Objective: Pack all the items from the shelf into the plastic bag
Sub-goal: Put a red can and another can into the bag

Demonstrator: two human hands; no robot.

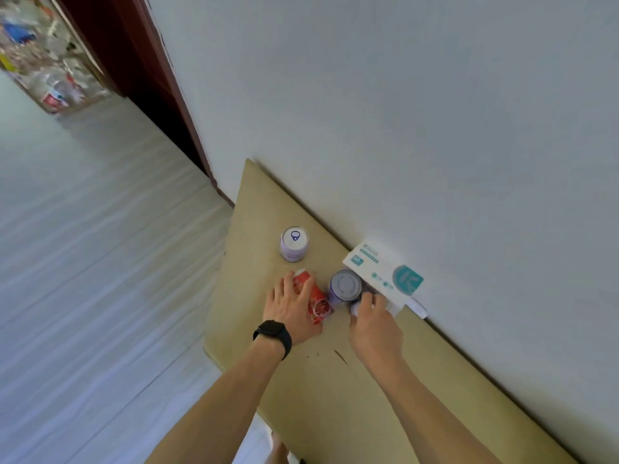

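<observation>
Tan shelf (368, 380) by wall (402, 112): we log white can (294, 244), purple tin (346, 287), white box (385, 269), all unpacked. L hand (289, 311) wraps red pack (313, 298); R hand (373, 324) prob. pinches small white item (355, 309). Bag unseen; task barely begun.

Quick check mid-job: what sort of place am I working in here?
Most likely a room in a home, perhaps by a hallway. A beige shelf stands flush against a plain white wall, the pale plank floor runs alongside, and a dark red door frame opens at the far end.
</observation>
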